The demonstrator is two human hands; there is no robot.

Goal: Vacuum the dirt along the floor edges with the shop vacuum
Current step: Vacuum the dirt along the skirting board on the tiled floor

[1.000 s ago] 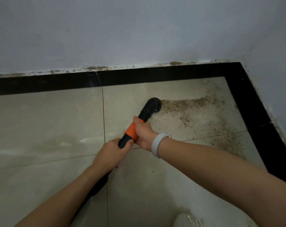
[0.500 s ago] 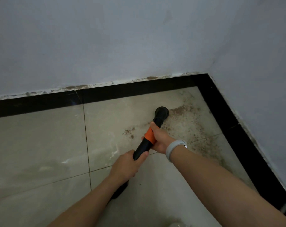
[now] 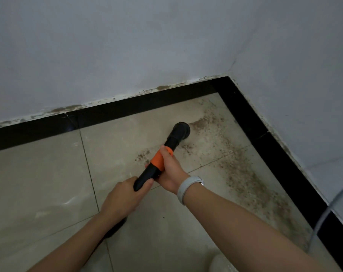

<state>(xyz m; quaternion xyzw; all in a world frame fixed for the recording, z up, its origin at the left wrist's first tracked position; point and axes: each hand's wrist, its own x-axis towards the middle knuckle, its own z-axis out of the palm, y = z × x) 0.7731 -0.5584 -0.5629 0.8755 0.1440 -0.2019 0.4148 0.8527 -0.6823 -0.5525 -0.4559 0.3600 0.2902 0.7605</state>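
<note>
Both hands wrap wand: left hand (image 3: 123,197) low, right hand (image 3: 169,171) on orange collar (image 3: 159,160). Advise: keep nozzle (image 3: 181,130) flat, sweep slowly right into dirt (image 3: 237,169) along black border (image 3: 265,138).

Two pale grey walls (image 3: 127,46) are joined at a corner. The beige tiled floor (image 3: 35,173) is bordered by a black skirting strip (image 3: 280,160). Dim light is cast.

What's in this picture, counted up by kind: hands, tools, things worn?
Hands: 2, the left hand and the right hand, both gripping the tool
Vacuum nozzles: 1, the black and orange vacuum nozzle
Wristbands: 1, the grey wristband
Total: 4
</note>
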